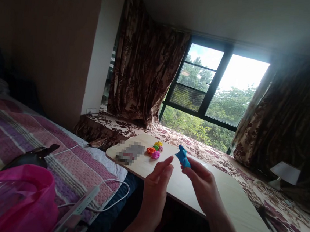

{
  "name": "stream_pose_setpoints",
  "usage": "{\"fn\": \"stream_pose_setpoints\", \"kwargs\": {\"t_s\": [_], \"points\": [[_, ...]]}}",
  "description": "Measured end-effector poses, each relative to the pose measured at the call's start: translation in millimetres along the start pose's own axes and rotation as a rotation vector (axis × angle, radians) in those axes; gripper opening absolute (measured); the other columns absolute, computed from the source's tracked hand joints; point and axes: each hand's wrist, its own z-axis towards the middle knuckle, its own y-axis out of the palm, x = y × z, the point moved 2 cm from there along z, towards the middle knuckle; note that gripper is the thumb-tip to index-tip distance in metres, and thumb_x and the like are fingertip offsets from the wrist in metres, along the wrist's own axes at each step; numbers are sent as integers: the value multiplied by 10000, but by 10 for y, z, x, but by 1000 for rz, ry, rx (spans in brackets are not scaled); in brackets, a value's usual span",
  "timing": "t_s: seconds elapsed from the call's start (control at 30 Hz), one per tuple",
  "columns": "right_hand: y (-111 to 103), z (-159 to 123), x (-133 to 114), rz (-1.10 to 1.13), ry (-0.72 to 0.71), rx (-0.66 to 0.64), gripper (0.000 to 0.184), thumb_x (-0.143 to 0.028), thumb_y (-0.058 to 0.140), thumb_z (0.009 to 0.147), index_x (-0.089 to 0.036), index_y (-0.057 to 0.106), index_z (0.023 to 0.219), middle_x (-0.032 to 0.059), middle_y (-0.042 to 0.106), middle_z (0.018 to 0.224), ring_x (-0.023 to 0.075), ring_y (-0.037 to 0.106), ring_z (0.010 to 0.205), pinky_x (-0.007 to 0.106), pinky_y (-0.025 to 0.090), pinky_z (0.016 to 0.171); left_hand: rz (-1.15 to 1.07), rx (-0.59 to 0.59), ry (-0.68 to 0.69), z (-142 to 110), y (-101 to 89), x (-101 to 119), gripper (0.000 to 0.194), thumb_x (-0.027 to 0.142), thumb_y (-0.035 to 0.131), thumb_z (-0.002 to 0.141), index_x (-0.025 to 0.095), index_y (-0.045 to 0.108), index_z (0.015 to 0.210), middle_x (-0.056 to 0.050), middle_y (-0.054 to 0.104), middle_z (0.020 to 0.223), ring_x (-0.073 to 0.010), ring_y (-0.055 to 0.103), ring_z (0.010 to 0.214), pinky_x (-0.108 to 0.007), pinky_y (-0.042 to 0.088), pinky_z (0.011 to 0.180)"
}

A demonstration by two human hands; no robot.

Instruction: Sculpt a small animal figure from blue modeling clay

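In the head view, my right hand (201, 177) grips a bright blue, soft-looking piece (183, 156) between thumb and fingers, with its jagged upper end sticking up. Its exact kind I cannot make out. My left hand (158, 181) is raised just left of it, thumb and fingers drawn together, a small gap from the blue piece. Whether something small is pinched there is not visible. Both hands are above the near edge of a pale table (219, 185). Beyond my left hand lies a cluster of small crumpled pieces (155, 154) in yellow, green, orange and pink.
A blurred-out flat object (130, 152) lies at the table's left end. To the left are a bed with a striped quilt (90, 153), a pink bag (36, 188) and a power strip (86, 199) with a white cable. A lamp (284, 172) stands on the window ledge at right.
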Motion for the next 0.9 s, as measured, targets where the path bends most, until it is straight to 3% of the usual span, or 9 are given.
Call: {"fn": "stream_pose_setpoints", "kwargs": {"t_s": [0.13, 0.33, 0.67, 0.83, 0.9], "points": [[-27, 315, -106, -169, -98, -23, 374, -359, 725, 704, -216, 687, 1047, 48, 707, 1034, 272, 611, 1004, 449, 435, 933, 91, -88, 8, 120, 123, -12, 357, 350, 565, 822, 244, 617, 1159, -53, 624, 1150, -204, 519, 1124, -292, 378, 935], [-46, 605, -82, -175, -80, -108, 380, -371, 708, 727, -206, 674, 1068, 56, 703, 1042, 264, 613, 999, 448, 443, 920, 91, -35, 19, 206, 264, -75, 478, 317, 507, 846, 249, 454, 1317, -84, 543, 1218, -203, 513, 1105, -309, 392, 912], [16, 600, -11, -118, -37, -154, 406, -394, 724, 707, -214, 679, 1069, 69, 712, 1006, 277, 635, 945, 492, 446, 920, 42, 12, 8, 220, 342, -13, 487, 334, 516, 829, 246, 479, 1307, -72, 542, 1270, -229, 452, 1204, -295, 346, 966], [-232, 532, -130, -61, -2, -122, 342, -350, 719, 723, -224, 689, 1039, 63, 702, 1000, 248, 616, 927, 458, 437, 917, 37, -80, -19, 147, 239, 26, 468, 307, 562, 814, 234, 518, 1275, -97, 588, 1204, -233, 517, 1129, -319, 404, 908], [-342, 453, -201, -48, 28, -155, 284, -344, 688, 756, -224, 699, 1013, 56, 699, 947, 214, 611, 860, 417, 455, 880, 93, -111, 43, 188, 162, 146, 329, 298, 583, 803, 229, 649, 1119, -92, 641, 1122, -239, 548, 1084, -334, 390, 929]]}}
